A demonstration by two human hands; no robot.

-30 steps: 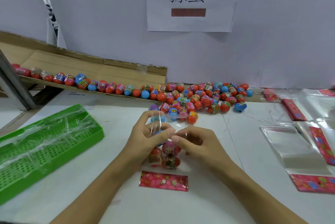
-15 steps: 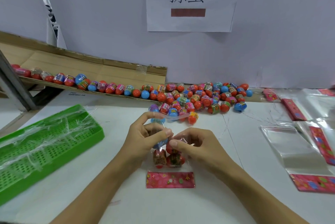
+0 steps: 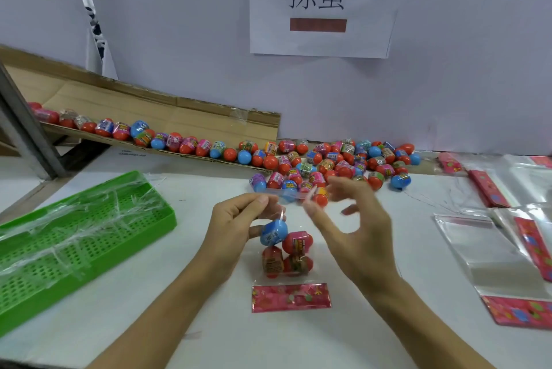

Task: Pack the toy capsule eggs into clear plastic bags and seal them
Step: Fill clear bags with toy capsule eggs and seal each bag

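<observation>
A clear plastic bag with a pink printed end lies on the white table in front of me. It holds several capsule eggs, a blue one on top of red ones. My left hand pinches the bag's upper edge. My right hand is raised to the right of it, its other fingers spread. Its thumb and forefinger pinch one end of a thin clear strip that stretches across to the left hand. Loose eggs are piled behind.
A green perforated tray strewn with clear strips lies at the left. A sloping cardboard chute lined with eggs runs along the back wall. Empty clear bags with pink ends lie at the right.
My hands were together at the bag's mouth. The right hand has pulled up and to the right, drawing a clear strip out. The bag's eggs now show between the hands.
</observation>
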